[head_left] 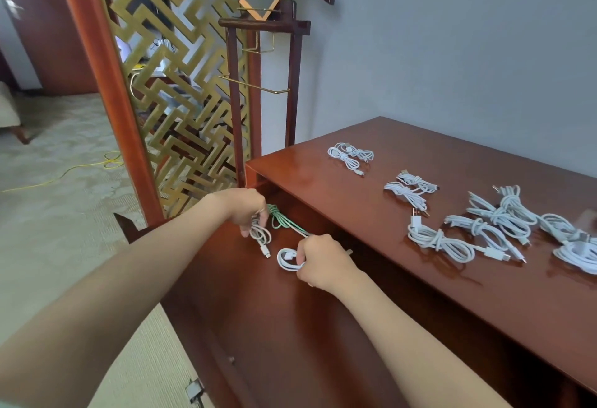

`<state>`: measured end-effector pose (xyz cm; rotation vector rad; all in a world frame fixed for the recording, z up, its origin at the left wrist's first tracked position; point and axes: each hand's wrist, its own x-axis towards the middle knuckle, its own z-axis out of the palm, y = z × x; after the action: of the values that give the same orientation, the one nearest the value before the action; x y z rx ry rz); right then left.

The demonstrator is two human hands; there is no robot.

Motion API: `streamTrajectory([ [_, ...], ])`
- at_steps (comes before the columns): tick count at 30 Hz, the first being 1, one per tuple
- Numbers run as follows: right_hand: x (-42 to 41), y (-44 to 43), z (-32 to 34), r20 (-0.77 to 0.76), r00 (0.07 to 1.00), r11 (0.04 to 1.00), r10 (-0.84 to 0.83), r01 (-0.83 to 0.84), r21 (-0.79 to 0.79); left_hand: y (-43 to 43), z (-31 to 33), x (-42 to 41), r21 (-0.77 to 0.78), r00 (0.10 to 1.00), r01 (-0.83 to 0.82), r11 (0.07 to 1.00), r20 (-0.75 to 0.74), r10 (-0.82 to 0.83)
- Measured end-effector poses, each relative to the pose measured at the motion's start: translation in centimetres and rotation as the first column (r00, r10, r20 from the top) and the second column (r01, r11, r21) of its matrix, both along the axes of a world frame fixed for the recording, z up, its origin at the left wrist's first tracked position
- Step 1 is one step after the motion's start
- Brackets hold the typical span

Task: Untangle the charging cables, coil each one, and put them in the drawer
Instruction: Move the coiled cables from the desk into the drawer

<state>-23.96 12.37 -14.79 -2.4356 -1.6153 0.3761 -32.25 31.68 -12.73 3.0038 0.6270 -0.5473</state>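
Note:
Both my hands are over the open wooden drawer (274, 336) below the desk top. My left hand (245, 205) grips a coiled white cable (260, 234) whose plug hangs down. A green cable (281, 218) lies coiled at the drawer's far end, between my hands. My right hand (323, 262) holds a looped white cable (287, 260), and the green cable's tail runs up to its fingers. On the desk top (420, 294), to the right, lie several coiled white cables (452, 239).
A dark wooden valet stand (292, 84) and a gold lattice screen (181, 91) in a wooden frame stand behind the drawer's far end. A yellow cord (64, 173) runs across the carpet at left. The grey wall backs the desk.

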Motion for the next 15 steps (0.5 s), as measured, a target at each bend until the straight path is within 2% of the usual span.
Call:
streamTrajectory([
  [6, 0.1, 0.3, -1.2, -0.019, 1.0, 0.999, 0.02, -0.021, -0.042, 0.1, -0.6, 0.2, 0.034, 0.993, 0.017, 0.999, -0.118, -0.013],
  [9, 0.7, 0.5, -0.4, -0.035, 0.999, 0.999, 0.04, -0.04, -0.004, 0.7, -0.5, 0.5, 0.092, 0.986, 0.057, 0.994, -0.161, -0.042],
  [11, 1.4, 0.7, 0.4, -0.061, 0.998, 0.998, 0.028, -0.024, 0.061, 0.9, 0.3, 0.8, 0.103, 0.991, 0.089, 0.991, -0.113, -0.077],
  [15, 3.1, 1.4, 2.4, -0.141, 0.989, 0.979, -0.051, 0.077, 0.189, -0.1, 3.2, 2.3, 0.123, 0.988, 0.124, 0.985, 0.073, -0.134],
])
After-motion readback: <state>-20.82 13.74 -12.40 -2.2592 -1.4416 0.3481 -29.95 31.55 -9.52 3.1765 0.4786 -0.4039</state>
